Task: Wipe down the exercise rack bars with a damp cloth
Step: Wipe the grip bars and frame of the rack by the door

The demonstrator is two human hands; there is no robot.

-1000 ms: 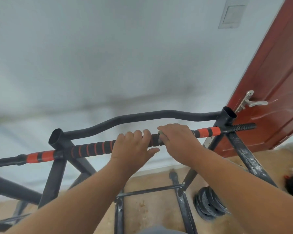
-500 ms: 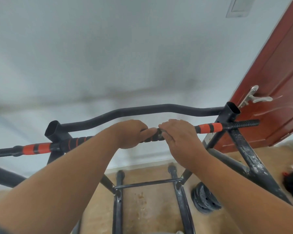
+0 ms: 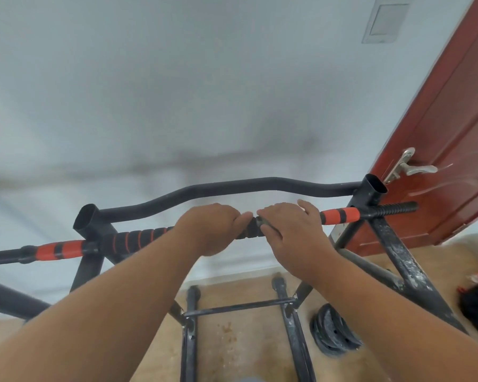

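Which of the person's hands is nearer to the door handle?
Right. The right hand grips the padded bar on the side toward the door handle; the left hand grips it farther away.

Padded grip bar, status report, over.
Left hand grips padded grip bar. Right hand holds greenish cloth on it. Nothing blocking.

The left hand (image 3: 213, 228) grips the padded bar (image 3: 138, 237), fingers curled over its top. The right hand (image 3: 293, 230) sits just beside it on the same bar, pressing a small grey cloth (image 3: 262, 222) against the padding. A curved black bar (image 3: 232, 187) runs behind both hands. Weight plates (image 3: 333, 330) lie on the floor (image 3: 232, 354) near the right upright (image 3: 406, 268). A red door (image 3: 458, 133) stands at right.
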